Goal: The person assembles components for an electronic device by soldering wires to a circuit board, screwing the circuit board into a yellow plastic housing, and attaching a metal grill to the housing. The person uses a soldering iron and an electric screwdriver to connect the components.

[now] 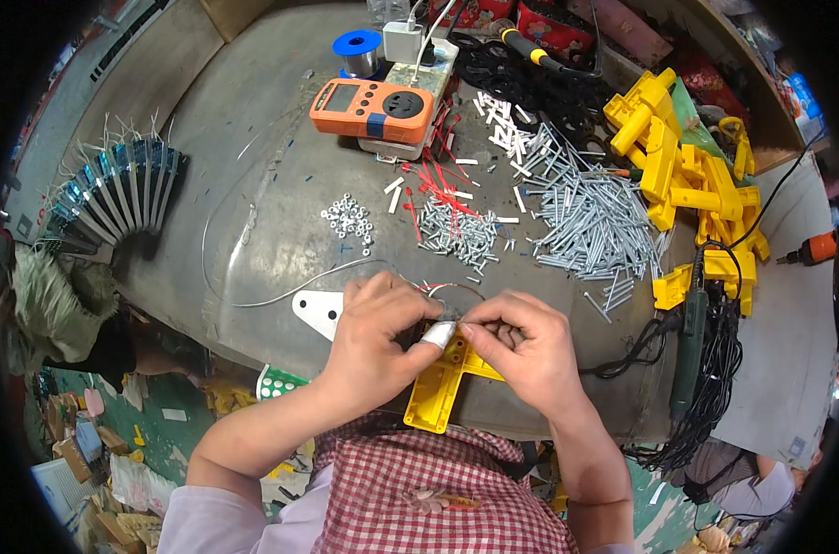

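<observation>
A yellow plastic housing [430, 397], open on its upper side, lies at the table's near edge between my hands. My left hand [378, 332] is closed in a pinch over its far end, its thumb [438, 334] wrapped in white tape. My right hand [528, 346] pinches close beside it, finger and thumb together. Thin wires [465, 285] loop up from between the fingertips, which seem to grip them; the exact contact is hidden. Against my left hand lies a white triangular plate [316, 309] with black holes. A thin silvery wire [299, 283] curves across the table to that hand.
Beyond my hands are nuts [347, 218], short screws [456, 233], red wires [445, 189] and long screws [595, 217]. An orange meter [371, 111] and blue spool [358, 54] stand behind. Yellow housings [706, 189] and a corded green tool [690, 351] are right; bundled strips [128, 189] left.
</observation>
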A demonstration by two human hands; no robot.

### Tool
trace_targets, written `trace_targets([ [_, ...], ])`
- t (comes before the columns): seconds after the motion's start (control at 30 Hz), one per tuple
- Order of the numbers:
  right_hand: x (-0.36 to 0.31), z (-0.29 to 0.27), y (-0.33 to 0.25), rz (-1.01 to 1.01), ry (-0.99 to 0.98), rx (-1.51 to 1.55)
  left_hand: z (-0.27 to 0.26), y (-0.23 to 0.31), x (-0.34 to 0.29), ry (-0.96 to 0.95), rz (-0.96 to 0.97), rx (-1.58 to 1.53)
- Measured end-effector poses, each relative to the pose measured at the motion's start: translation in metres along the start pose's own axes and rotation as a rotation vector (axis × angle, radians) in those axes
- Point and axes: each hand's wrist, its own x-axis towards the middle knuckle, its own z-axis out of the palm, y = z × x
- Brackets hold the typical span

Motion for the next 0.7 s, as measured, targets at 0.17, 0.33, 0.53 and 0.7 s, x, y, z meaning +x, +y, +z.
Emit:
trace_targets([
  [0.17, 0.003, 0.003, 0.011, 0.0, -0.035, 0.136, 0.004, 0.004, 0.0, 0.139, 0.177, 0.116],
  [0.33, 0.003, 0.009, 0.02, 0.04, -0.047, 0.307, 0.011, -0.002, -0.007, 0.19, 0.266, 0.069],
  [0.53, -0.001, 0.016, 0.025, 0.12, -0.002, 0.292, 0.009, 0.001, -0.003, 0.218, 0.386, 0.267],
  [0.7, -0.005, -0.003, -0.013, 0.067, -0.009, -0.159, 0.0, 0.007, 0.003, 0.069, 0.344, 0.324],
])
